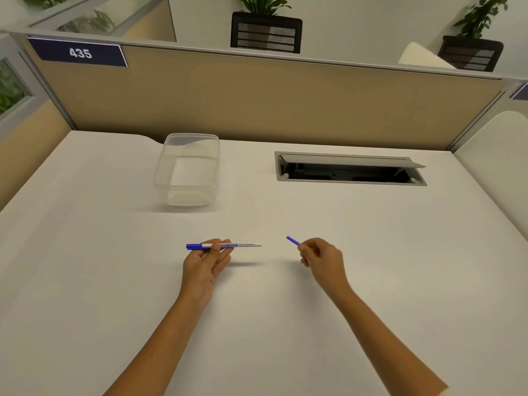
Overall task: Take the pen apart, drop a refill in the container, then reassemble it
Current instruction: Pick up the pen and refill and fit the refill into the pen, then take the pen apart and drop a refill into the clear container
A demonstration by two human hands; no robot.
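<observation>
Left grip pinches pen; right grip pinches small blue piece

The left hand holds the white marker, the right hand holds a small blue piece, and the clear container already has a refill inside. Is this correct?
Not quite: the head view shows the clear container with nothing inside. The rest holds: the left hand grips the white marker and the right hand pinches a small blue piece.

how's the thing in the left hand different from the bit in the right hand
The left hand holds a long marker body, mostly white with print and a blue cap end; the right hand pinches a short blue piece, plain and all blue. The marker body lies level, pointing sideways; the blue piece tilts up and to the left. Both are held above the desk, apart from each other.
</observation>
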